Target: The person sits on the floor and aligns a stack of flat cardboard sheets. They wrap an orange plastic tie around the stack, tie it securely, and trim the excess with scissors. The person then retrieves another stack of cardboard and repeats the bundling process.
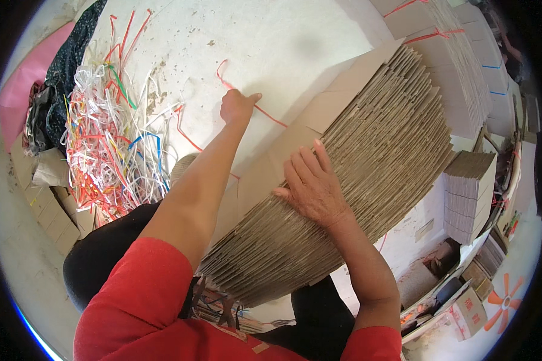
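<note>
A person in a red shirt is sitting over a thick stack of cardboard (367,162), which is lying in the middle of the scene, slanting from near left to far right, its many sheet edges facing up. The left hand (238,108) is reaching out beyond the stack's left side, its fingers curling closed around a red strap (271,117) that is trailing out on both sides of the fist. The right hand (316,183) is resting on top of the stack, fingers loosely spread and holding nothing. A second length of red strap (190,140) is running across the pale floor (271,36) toward the stack's left face. At far left, a tangle of white and red straps (105,138) is lying in a heap; at far right, a tied stack of cardboard (451,66) is standing.

The person seems to be drawing strap into place for binding the stack. The next move probably calls for bringing the strap over the top and pulling it snug, while the right hand is steadying the sheets.
</note>
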`<state>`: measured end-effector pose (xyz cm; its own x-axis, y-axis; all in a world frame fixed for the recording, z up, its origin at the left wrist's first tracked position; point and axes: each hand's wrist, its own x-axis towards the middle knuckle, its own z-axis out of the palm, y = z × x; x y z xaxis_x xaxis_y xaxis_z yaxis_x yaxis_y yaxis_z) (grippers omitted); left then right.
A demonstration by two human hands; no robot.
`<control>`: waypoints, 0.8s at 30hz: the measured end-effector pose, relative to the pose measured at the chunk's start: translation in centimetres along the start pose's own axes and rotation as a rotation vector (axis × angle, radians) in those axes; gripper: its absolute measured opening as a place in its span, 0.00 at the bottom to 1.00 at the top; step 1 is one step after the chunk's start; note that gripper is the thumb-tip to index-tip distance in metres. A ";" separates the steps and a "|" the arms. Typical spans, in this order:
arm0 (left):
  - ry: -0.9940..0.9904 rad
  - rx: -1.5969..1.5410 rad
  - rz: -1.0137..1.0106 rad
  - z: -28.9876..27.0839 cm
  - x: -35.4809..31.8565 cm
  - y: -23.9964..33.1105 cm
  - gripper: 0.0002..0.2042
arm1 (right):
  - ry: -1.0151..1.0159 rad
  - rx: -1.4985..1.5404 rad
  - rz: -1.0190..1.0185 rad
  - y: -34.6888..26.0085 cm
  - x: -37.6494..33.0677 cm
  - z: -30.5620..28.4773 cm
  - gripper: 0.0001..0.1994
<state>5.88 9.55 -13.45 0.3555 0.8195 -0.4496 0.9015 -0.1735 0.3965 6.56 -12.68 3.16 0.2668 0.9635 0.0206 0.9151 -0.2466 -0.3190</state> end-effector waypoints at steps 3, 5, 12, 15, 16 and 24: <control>0.121 -0.025 0.071 1.8 0.5 0.7 0.15 | -0.009 -0.021 0.002 -0.1 -0.1 -0.2 0.24; 0.159 0.010 0.086 2.5 2.3 0.2 0.12 | -0.004 -0.018 -0.015 -0.3 0.5 -0.2 0.25; -0.465 -0.890 0.145 -0.2 0.8 4.5 0.05 | -0.009 0.016 0.006 0.0 -0.3 -0.3 0.24; -0.612 -1.049 0.150 -1.5 0.9 6.5 0.06 | -0.013 0.014 -0.003 -0.1 0.2 -0.4 0.23; -0.624 -1.060 0.162 -1.6 0.8 6.6 0.07 | -0.010 0.011 -0.003 -0.1 0.2 -0.5 0.23; -0.670 -1.006 0.429 -1.4 0.6 5.4 0.13 | -0.002 0.041 0.002 0.1 0.1 -0.4 0.23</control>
<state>10.63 9.82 -10.46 0.8883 0.3165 -0.3327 0.2058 0.3733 0.9046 6.75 -12.67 3.51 0.2676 0.9633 0.0181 0.9015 -0.2437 -0.3576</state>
